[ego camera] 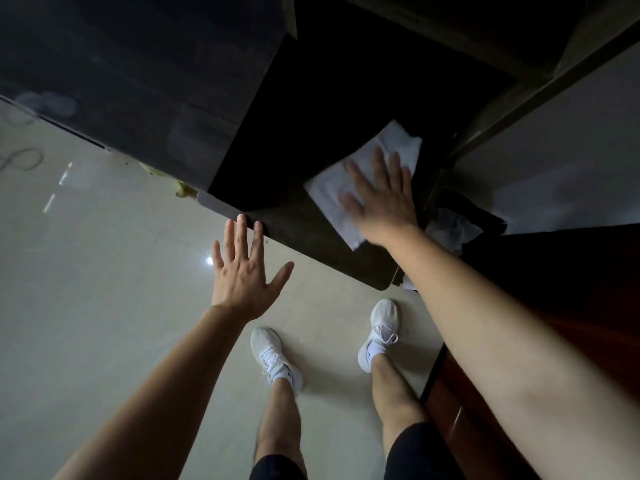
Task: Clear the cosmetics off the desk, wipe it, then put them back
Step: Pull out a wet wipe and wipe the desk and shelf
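In the head view the wiping step is in hand: the right hand (379,199) lies flat, fingers spread, pressing a white cloth (349,188) onto the dark desk (311,230), clasping nothing. The left hand (242,275) hovers open and empty near the desk's edge; no cosmetics show, so next the cloth likely needs sweeping across the unwiped top

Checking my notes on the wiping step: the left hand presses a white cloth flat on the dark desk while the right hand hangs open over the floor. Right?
Hands swapped. The head view shows the right hand flat on the white cloth on the dark desk; the left hand hangs open.
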A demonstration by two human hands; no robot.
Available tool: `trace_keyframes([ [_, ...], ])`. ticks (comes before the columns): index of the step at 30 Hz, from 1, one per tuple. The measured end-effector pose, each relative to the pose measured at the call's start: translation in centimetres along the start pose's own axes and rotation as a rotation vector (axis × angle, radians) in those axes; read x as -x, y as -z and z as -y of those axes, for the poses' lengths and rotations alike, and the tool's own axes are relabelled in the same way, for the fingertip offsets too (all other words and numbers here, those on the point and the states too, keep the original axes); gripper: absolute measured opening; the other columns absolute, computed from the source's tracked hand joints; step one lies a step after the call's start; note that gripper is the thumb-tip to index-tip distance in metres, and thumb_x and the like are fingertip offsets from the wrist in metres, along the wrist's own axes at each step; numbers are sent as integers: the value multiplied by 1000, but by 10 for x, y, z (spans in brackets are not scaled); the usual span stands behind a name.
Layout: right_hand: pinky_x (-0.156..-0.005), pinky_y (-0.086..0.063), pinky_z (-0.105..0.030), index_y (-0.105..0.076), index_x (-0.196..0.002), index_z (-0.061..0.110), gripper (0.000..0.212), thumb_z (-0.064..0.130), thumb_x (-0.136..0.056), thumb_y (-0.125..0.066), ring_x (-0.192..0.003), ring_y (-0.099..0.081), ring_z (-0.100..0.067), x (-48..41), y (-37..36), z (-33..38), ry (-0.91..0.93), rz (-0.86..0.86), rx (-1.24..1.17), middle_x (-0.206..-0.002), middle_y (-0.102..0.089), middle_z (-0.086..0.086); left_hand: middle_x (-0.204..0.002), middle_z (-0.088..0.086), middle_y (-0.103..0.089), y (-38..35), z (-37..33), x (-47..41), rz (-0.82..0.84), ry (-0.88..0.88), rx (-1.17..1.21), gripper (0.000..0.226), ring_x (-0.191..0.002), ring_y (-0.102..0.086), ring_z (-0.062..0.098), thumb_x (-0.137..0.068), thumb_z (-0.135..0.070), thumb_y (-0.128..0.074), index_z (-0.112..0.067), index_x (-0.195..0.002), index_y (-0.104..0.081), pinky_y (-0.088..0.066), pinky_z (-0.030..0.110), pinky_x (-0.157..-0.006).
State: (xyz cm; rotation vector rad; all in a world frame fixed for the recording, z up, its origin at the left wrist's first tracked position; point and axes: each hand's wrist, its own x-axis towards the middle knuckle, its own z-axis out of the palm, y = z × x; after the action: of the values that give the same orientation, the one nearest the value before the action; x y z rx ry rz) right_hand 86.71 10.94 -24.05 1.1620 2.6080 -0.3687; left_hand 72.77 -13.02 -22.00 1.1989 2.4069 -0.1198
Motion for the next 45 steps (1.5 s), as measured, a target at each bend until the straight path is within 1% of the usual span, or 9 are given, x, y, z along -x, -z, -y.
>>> trace_keyframes([
  [9, -124, -11, -54, -23, -159, 32, 59, 54, -106, -33, -155, 2, -37, 128, -51, -12, 169, -95, -63, -168, -5, -15, -165, 9, 15, -2, -31, -7, -65, -70, 50, 80, -150, 23, 27, -97, -69, -14, -21, -159, 1, 9, 50, -121],
  [14, -126, -3, -52, -21, -158, 37, 64, 61, -100, -34, -155, 1, -37, 98, -38, -47, 191, -72, -68, -168, -4, -15, -166, 12, 6, -9, -50, -13, -63, -38, 126, 82, -152, 12, 30, -97, -61, -33, -14, -159, -7, 2, 49, -123],
  [18, -122, 13, -44, 7, -157, 44, 71, 72, -97, -17, -153, 17, -33, 43, -13, -54, -32, -24, -80, -168, 14, -13, -166, 10, 9, -12, -49, -9, -66, -59, 102, 81, -152, 14, 30, -98, -60, -32, -16, -159, -3, 4, 47, -123],
  [21, -125, 2, -47, -7, -161, 35, 65, 59, -103, -26, -155, 5, -37, 68, -27, -31, -92, -101, -107, -168, 4, -18, -166, 10, 9, -11, -47, -9, -55, -66, 84, 80, -152, 14, 30, -97, -61, -30, -17, -159, -4, 2, 47, -123],
  [25, -126, -3, -47, -14, -160, 36, 56, 51, -107, -22, -155, 8, -34, 125, -50, -23, 145, -58, -63, -169, 2, -13, -165, 10, 10, -9, -48, -9, -54, -54, 98, 79, -152, 13, 30, -98, -58, -34, -17, -159, -4, 1, 48, -124],
  [28, -126, 3, -48, -5, -158, 44, 60, 61, -103, -23, -154, 14, -33, 88, -35, -42, 218, -3, -35, -169, 8, -9, -166, 8, 10, -11, -49, -10, -53, -51, 102, 79, -152, 14, 29, -98, -58, -34, -18, -159, -5, 1, 48, -124],
  [34, -119, 15, -56, 6, -157, 45, 71, 73, -96, -15, -150, 23, -39, -42, 6, 0, -71, -56, -126, -167, 19, -8, -165, 5, 14, -18, -44, -12, -86, -52, 75, 78, -151, 19, 26, -98, -62, -29, -23, -159, 0, 10, 41, -120],
  [41, -123, 9, -53, -3, -160, 41, 68, 67, -99, -21, -153, 16, -36, 47, -28, 27, 179, -45, -64, -169, 11, -5, -166, 7, 5, -12, -45, -7, -83, -71, 131, 79, -153, 11, 27, -97, -57, -39, -21, -159, -7, -1, 47, -123],
  [45, -126, -11, -48, -34, -156, 25, 63, 52, -101, -48, -155, -8, -36, 116, -25, -5, 77, -111, -212, -166, -19, -8, -166, 9, 8, 7, -46, -7, 9, -79, 42, 73, -152, 11, 30, -100, -52, -34, -19, -159, -7, -2, 50, -123],
])
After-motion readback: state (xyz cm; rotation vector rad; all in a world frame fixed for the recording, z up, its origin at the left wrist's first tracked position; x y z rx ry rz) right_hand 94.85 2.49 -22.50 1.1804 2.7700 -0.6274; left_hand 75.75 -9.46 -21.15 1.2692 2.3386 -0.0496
